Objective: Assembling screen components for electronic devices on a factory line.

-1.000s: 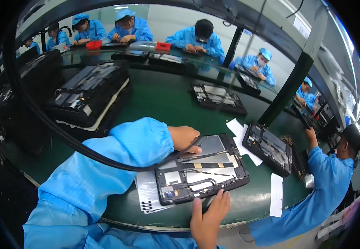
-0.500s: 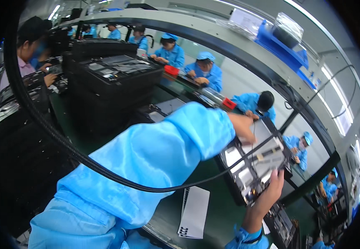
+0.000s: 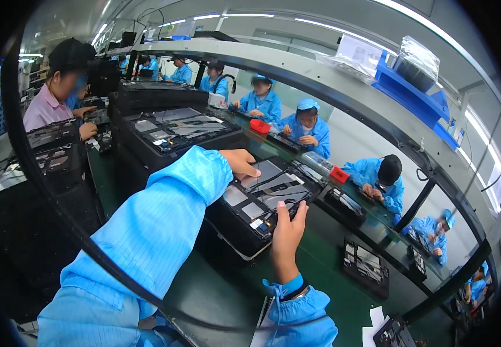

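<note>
A black foam tray [image 3: 236, 224] carries an opened tablet [image 3: 271, 194] with silver plates, flat cables and small boards showing. My left hand [image 3: 240, 163] grips its far left edge, the thumb on top and the other fingers partly hidden. At the near right corner, my right hand [image 3: 288, 234] holds the tray, thumb and fingertips over the rim. The tray sits just right of a tall stack of black trays [image 3: 164, 141]; a pale edge shows beneath it, and I cannot tell whether it rests on that.
Another tray with an opened device [image 3: 366, 269] lies right on the green table [image 3: 320, 295]. White papers [image 3: 375, 327] are near the front. A black cable [image 3: 106, 263] crosses before my left arm. Co-workers in blue [image 3: 308, 127] sit beyond; a person in pink [image 3: 48, 110] is left.
Both hands have brought the tray left and toward the tall stack, and it now looks flatter. The view has also swung to the right, and the second device on the table shows whole.
</note>
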Tool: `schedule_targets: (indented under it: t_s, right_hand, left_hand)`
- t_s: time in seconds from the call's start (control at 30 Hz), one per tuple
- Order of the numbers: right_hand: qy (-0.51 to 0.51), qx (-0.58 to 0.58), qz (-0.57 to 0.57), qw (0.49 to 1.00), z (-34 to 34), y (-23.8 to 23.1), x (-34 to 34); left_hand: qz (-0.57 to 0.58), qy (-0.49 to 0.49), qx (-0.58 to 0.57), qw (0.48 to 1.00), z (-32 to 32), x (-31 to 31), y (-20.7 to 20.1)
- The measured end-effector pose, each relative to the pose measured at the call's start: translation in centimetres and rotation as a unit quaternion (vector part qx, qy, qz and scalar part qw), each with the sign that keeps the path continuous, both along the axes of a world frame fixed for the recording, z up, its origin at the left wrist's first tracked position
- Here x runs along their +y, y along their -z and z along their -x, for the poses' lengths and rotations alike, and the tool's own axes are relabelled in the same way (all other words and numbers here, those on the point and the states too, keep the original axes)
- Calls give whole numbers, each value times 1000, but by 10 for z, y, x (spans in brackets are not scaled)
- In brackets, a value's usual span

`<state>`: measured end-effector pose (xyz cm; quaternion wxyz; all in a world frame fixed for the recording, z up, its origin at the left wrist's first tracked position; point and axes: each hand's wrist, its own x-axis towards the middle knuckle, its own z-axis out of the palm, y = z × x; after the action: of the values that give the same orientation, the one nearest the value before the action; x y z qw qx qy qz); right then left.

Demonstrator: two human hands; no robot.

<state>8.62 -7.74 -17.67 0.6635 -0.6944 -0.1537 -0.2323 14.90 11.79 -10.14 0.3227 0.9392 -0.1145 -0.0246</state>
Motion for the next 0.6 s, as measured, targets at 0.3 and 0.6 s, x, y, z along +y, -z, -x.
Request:
schedule_targets:
  t_s: [0.3, 0.6]
  right_hand:
    - [-207, 57, -309, 927, -21, 41, 15]
    - [-235, 55, -277, 930, -21, 43, 6]
  left_hand:
    - [-92, -38, 112, 989, -27, 9, 18]
    - [-109, -67, 92, 987, -22, 6, 19]
